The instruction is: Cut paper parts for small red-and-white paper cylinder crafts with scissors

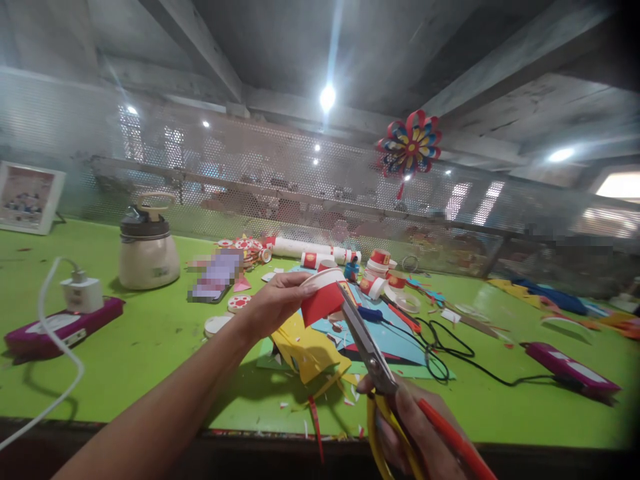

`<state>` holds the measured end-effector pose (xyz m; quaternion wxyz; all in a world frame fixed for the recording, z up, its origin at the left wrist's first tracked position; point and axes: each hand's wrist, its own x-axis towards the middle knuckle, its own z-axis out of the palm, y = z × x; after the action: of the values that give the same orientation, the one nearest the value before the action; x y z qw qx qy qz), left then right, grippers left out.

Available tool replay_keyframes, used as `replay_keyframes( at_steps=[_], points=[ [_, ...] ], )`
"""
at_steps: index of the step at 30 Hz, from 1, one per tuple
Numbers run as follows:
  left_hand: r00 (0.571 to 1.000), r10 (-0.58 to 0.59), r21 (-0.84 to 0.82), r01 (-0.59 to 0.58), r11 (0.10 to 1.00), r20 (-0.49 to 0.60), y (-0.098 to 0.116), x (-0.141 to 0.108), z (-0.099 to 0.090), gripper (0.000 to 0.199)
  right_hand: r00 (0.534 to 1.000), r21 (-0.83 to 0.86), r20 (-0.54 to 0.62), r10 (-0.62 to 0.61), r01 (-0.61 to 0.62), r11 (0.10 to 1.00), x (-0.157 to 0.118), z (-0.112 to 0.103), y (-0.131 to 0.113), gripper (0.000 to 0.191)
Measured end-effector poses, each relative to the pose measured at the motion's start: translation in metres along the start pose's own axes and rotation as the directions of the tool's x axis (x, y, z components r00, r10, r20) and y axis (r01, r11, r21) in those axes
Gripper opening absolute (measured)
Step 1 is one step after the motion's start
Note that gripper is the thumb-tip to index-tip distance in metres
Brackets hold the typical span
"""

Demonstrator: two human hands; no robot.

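Two-handed, pinching the seemingly light, bendy, easily creased strip (323,303) by its left end in the left hand (280,300) above yellow paper (310,353), and gripping scissors (367,343) in the right hand (424,440), nearer and apart.

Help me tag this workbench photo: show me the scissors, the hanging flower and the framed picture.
Scissors (365,339), head view, on the blades.
Hanging flower (411,148), head view, at its centre.
Framed picture (24,199), head view, on the print.
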<state>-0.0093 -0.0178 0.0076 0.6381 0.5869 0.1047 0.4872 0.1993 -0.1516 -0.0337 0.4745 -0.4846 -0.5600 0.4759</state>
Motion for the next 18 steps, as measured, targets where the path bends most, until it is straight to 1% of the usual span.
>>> replay_keyframes(
  at_steps=[4, 11, 15, 18],
  points=[
    [1.0, 0.003, -0.013, -0.003, 1.0, -0.014, -0.0005, 0.0006, -0.0003, 0.02, 0.999, 0.01, 0.026, -0.029, 0.028, 1.0, 0.0014, 0.0016, 0.0022, 0.053],
    [1.0, -0.022, -0.022, 0.022, 1.0, 0.002, -0.0011, 0.0003, -0.0003, 0.022, 0.998, -0.069, -0.019, -0.059, 0.058, 0.996, -0.0001, -0.001, 0.002, 0.052],
    [1.0, -0.025, -0.034, 0.025, 0.999, 0.001, -0.0016, 0.0005, -0.0003, 0.018, 0.996, -0.087, -0.062, -0.063, 0.058, 0.994, -0.0006, -0.0021, 0.0026, 0.052],
    [1.0, -0.028, -0.046, 0.029, 0.999, 0.011, -0.0018, 0.0005, -0.0006, 0.014, 0.998, -0.081, -0.039, -0.044, 0.041, 0.996, -0.0009, -0.0059, 0.003, 0.048]
  ],
)
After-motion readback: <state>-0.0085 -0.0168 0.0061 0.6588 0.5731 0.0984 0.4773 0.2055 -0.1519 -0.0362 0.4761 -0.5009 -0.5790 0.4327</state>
